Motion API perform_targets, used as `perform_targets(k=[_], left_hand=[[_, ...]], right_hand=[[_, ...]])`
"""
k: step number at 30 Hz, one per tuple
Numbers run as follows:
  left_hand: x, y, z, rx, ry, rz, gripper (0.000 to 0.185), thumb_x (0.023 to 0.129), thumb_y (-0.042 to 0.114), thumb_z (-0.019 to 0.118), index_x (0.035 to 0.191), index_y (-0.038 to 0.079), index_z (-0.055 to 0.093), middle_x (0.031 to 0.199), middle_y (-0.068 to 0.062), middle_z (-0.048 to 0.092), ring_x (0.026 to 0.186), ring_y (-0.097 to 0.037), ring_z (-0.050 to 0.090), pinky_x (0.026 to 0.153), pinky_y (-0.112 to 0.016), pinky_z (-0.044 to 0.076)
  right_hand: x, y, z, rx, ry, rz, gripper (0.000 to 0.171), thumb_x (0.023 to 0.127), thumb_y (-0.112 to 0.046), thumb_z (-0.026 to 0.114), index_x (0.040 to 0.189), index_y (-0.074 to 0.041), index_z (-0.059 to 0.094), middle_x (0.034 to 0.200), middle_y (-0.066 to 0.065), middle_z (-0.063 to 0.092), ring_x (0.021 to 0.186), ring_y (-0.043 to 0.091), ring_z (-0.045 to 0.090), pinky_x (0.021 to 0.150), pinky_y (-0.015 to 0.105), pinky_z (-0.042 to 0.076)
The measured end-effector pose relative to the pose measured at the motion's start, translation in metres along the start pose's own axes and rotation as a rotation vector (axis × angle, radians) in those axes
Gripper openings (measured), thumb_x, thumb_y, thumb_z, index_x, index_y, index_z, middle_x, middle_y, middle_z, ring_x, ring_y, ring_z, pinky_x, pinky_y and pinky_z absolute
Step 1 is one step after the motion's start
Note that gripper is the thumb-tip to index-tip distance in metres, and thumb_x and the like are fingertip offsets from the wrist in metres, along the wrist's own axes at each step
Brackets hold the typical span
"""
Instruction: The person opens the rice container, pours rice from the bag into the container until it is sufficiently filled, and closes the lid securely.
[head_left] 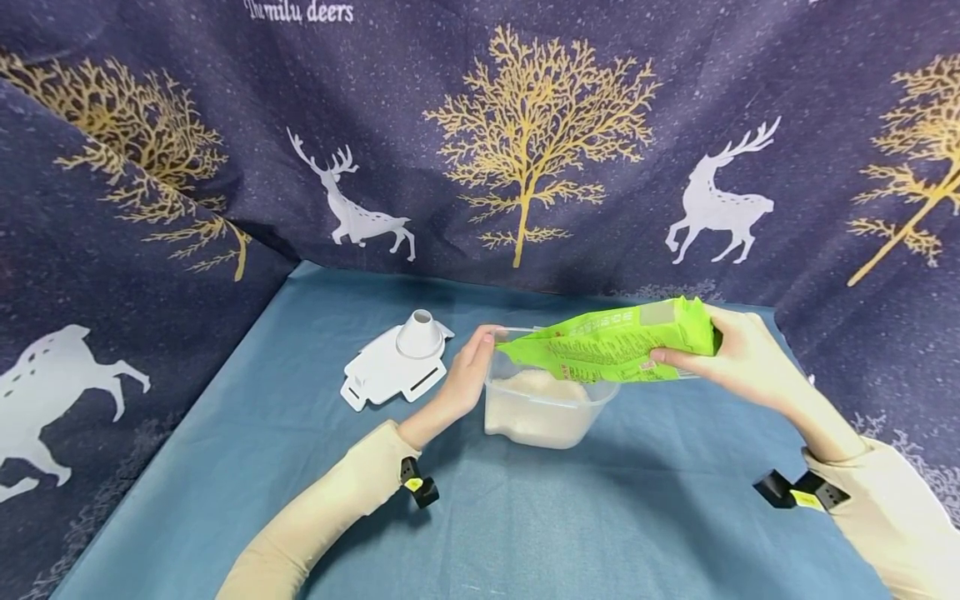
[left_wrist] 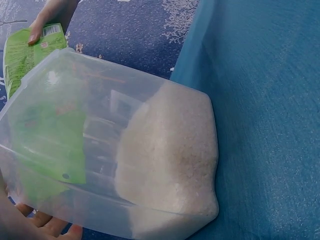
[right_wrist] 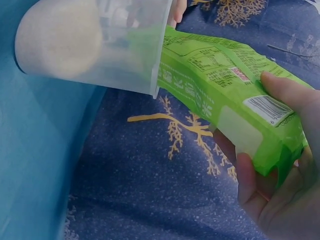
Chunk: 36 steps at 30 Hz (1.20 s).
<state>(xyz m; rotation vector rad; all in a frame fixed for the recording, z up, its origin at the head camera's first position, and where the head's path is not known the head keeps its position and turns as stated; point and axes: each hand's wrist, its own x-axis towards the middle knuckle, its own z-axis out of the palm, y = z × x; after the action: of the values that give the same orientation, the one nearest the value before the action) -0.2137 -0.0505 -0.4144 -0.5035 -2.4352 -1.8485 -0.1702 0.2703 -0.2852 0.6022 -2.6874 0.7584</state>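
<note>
A clear plastic container (head_left: 543,412) (left_wrist: 100,150) (right_wrist: 125,55) partly filled with white rice (head_left: 536,392) (left_wrist: 167,155) (right_wrist: 57,42) stands mid-table. My left hand (head_left: 468,367) rests against its left rim, fingers lightly curled round the edge. My right hand (head_left: 731,354) (right_wrist: 280,170) grips the bottom end of a green bag (head_left: 615,342) (right_wrist: 225,100) (left_wrist: 22,55), which lies tilted nearly level with its mouth inside the container's top.
A white lid with a round spout (head_left: 397,362) lies on the blue tablecloth (head_left: 600,517) left of the container. A dark curtain with deer and gold trees (head_left: 525,150) closes off the back and sides.
</note>
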Motion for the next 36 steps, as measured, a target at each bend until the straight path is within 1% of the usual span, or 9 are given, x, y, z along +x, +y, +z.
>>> perform_targets(k=[5,11,16,21,25,28,36], left_hand=[[0.001,-0.001,0.001,-0.009,0.005,0.008,0.038,0.107,0.026,0.027,0.128,0.007,0.053,0.132,-0.017,0.059,0.125,-0.033,0.053,0.105,-0.050,0.040],[0.000,0.001,0.001,-0.019,0.000,0.032,0.038,0.107,0.025,0.026,0.128,0.006,0.052,0.128,-0.019,0.061,0.122,-0.034,0.055,0.103,-0.051,0.041],[0.001,0.002,0.002,-0.028,0.002,0.031,0.038,0.107,0.025,0.026,0.127,0.005,0.052,0.126,-0.020,0.062,0.121,-0.034,0.056,0.105,-0.050,0.040],[0.001,0.001,0.003,-0.017,0.017,0.027,0.037,0.107,0.024,0.027,0.125,0.005,0.053,0.118,-0.020,0.066,0.117,-0.033,0.059,0.105,-0.050,0.040],[0.001,0.001,0.003,-0.006,0.023,0.026,0.037,0.107,0.024,0.027,0.125,0.006,0.054,0.117,-0.019,0.067,0.117,-0.033,0.059,0.104,-0.050,0.041],[0.000,0.001,0.004,-0.021,0.023,0.029,0.037,0.107,0.025,0.027,0.125,0.005,0.054,0.117,-0.020,0.066,0.117,-0.034,0.059,0.104,-0.052,0.040],[0.000,0.000,0.003,-0.027,0.028,0.033,0.037,0.107,0.025,0.027,0.124,0.007,0.054,0.116,-0.018,0.067,0.116,-0.032,0.059,0.104,-0.050,0.041]], right_hand=[[0.001,-0.001,-0.001,-0.012,0.008,-0.018,0.034,0.073,-0.021,0.084,0.102,-0.014,0.067,0.078,-0.002,0.068,0.057,0.002,0.050,0.049,0.019,0.038],[0.003,0.000,-0.004,-0.026,0.014,-0.038,0.035,0.074,-0.020,0.083,0.105,-0.015,0.066,0.072,-0.004,0.064,0.054,0.002,0.047,0.048,0.019,0.037],[0.004,0.000,-0.007,-0.063,0.040,-0.068,0.038,0.073,-0.020,0.084,0.106,-0.016,0.066,0.067,-0.005,0.059,0.053,0.002,0.044,0.047,0.018,0.035],[0.004,0.000,-0.008,-0.059,0.049,-0.067,0.039,0.072,-0.019,0.084,0.106,-0.016,0.066,0.067,-0.005,0.057,0.053,0.002,0.044,0.047,0.018,0.034],[0.004,0.000,-0.009,-0.058,0.059,-0.070,0.039,0.072,-0.019,0.084,0.106,-0.016,0.066,0.066,-0.005,0.057,0.053,0.002,0.043,0.047,0.019,0.034],[0.003,-0.001,-0.010,-0.059,0.063,-0.081,0.039,0.072,-0.019,0.084,0.105,-0.017,0.066,0.065,-0.006,0.057,0.053,0.001,0.043,0.047,0.018,0.034],[0.006,-0.005,-0.010,-0.080,0.083,-0.122,0.040,0.069,-0.017,0.085,0.103,-0.019,0.063,0.060,-0.009,0.047,0.049,0.002,0.040,0.047,0.018,0.033]])
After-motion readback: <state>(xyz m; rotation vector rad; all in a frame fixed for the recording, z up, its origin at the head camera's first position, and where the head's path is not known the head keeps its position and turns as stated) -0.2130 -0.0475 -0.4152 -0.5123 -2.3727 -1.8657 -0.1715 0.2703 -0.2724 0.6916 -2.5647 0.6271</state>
